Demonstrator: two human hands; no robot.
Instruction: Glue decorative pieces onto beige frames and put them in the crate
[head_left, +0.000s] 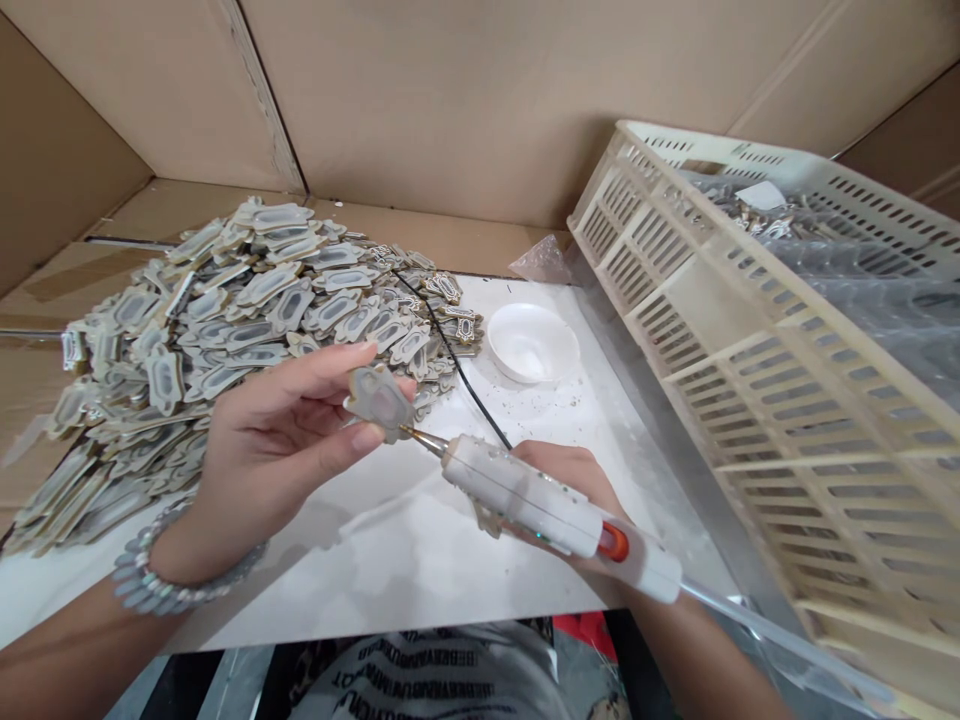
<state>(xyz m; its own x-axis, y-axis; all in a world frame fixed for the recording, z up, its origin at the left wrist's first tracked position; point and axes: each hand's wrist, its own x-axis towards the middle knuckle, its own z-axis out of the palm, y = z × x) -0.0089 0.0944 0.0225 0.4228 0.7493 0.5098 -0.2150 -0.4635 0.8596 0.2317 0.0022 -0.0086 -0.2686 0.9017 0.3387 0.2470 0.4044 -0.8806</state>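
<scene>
My left hand pinches a small grey ornamental plate between thumb and fingers, over the white tabletop. In my right hand is a white glue gun, with an orange-red part on its body and a clear glue stick running out of its rear. The metal nozzle touches, or nearly touches, the lower right edge of the plate. Most of the right hand's fingers are hidden behind the gun. Left of the hands lies a big heap of similar plates.
A white bowl stands on the white table beyond the gun. A black cord runs from the heap toward the gun. On the right is a cream plastic crate holding plastic-wrapped pieces. Cardboard walls enclose the back.
</scene>
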